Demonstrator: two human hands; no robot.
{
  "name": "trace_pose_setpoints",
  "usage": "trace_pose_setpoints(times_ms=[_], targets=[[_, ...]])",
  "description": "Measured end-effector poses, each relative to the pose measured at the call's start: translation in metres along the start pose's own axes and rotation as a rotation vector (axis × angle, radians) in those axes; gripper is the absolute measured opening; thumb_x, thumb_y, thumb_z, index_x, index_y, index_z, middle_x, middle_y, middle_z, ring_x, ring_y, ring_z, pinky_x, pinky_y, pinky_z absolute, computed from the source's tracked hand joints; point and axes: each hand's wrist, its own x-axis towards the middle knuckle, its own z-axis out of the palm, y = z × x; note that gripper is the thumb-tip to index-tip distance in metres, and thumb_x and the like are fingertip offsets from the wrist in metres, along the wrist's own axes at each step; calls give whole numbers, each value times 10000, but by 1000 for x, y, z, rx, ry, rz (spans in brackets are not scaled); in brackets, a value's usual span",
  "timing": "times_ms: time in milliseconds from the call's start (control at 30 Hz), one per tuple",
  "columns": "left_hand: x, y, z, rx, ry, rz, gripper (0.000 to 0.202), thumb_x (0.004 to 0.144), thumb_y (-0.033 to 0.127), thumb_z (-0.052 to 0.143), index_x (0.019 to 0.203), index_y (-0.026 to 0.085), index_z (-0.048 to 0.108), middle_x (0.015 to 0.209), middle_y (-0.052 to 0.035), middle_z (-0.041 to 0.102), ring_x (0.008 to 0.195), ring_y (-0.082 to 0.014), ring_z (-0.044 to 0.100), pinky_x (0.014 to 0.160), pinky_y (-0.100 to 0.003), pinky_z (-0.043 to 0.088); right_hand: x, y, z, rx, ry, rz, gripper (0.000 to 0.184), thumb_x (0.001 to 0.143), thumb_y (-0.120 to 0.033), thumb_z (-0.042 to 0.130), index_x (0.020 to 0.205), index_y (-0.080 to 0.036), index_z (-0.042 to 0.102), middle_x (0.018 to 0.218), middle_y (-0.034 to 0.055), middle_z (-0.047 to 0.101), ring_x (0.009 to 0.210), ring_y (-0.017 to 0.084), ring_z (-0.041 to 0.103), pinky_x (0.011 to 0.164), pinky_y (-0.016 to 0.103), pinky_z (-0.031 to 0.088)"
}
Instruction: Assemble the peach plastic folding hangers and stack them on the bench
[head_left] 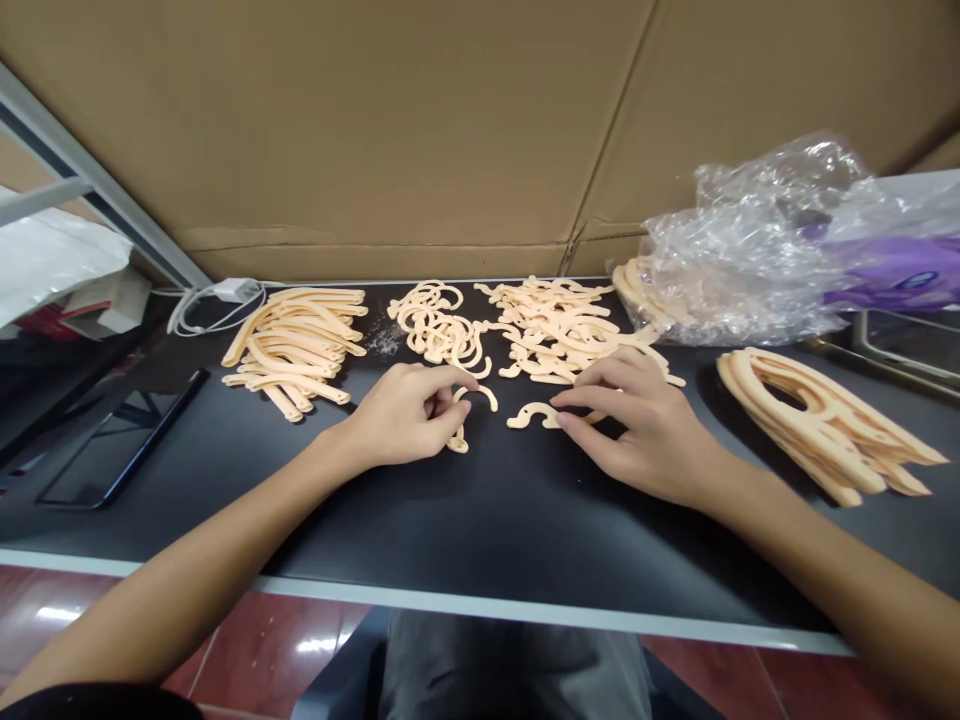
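Observation:
My left hand (409,412) pinches a pale curved hook-shaped piece (486,395) between thumb and forefinger, low over the black table (480,530). My right hand (645,425) has its thumb and fingertips closed on a pale wavy piece (531,412) with small holes. Its right part is partly hidden behind the fingers. The two pieces are apart, with a short gap between them. Just beyond my hands lie a pile of similar hook-shaped pieces (435,322) and a pile of wavy pieces (559,325).
Long curved strips (300,335) are heaped at the left, near a white cable and charger (236,290) and a phone (124,440). Flat pieces with an oval opening (825,415) are stacked at the right. Behind them is clear plastic wrap (757,250). Cardboard (390,130) stands along the back.

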Motion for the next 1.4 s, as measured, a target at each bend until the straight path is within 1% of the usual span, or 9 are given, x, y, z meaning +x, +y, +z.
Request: trace_pose_setpoints(times_ms=[200,333,467,567,667,900,1033,1200,1400], targets=[[3,-10,-7,186,157,158,185,831,182,557,926,182,716,573,41,609,551,-113,571,666,-263,487,-2,-1,3,-8,1,-54,53,860,-161,680,860,-210,700,811,60,635,785,211,561,722,408,468],[10,-21,-21,288,215,109,188,790,163,537,867,178,708,573,42,575,532,-113,540,663,-276,467,-3,-1,9,-17,10,-76,60,862,-154,677,843,-210,690,790,54,634,755,203,548,714,405,472],[-1,-28,-42,335,192,58,247,762,142,519,923,163,706,750,-25,651,719,-169,613,722,-312,501,-4,-2,13,-8,32,-95,70,858,-159,678,825,-218,697,778,51,634,751,209,551,718,411,471],[-30,-30,-59,442,135,73,343,689,93,522,977,177,689,1117,-92,669,1090,-252,592,993,-437,483,-4,-3,14,9,54,-93,89,860,-155,667,812,-225,695,775,49,633,758,213,549,718,406,468],[-63,-36,-72,621,74,-18,396,675,78,537,1013,208,698,1292,-96,617,1248,-315,497,1083,-556,412,-4,-3,15,15,46,-109,105,867,-148,646,804,-221,689,776,54,630,765,217,532,715,405,465],[-76,-39,-79,671,2,20,188,892,200,584,946,231,762,1221,-94,686,1217,-315,510,1068,-584,432,-2,-3,18,2,69,-140,132,897,-144,616,789,-196,673,772,63,618,768,203,505,716,388,473],[-59,-15,-77,594,70,134,251,984,199,491,1096,182,714,1076,-111,719,1128,-256,589,1012,-452,497,0,-6,17,2,102,-134,130,902,-147,609,803,-192,679,766,67,628,766,207,512,714,387,480],[-34,27,-53,665,78,144,331,1038,278,428,1278,263,655,864,-44,704,688,-130,636,621,-221,463,3,-9,13,9,192,-118,139,885,-221,653,1015,-179,680,853,89,678,825,241,568,780,426,496],[10,57,0,420,-60,242,303,1025,283,449,1256,203,628,1051,-84,762,852,-190,731,690,-252,524,2,-9,9,165,202,-67,284,898,-291,654,1161,-185,631,847,69,684,792,233,618,757,406,522]])
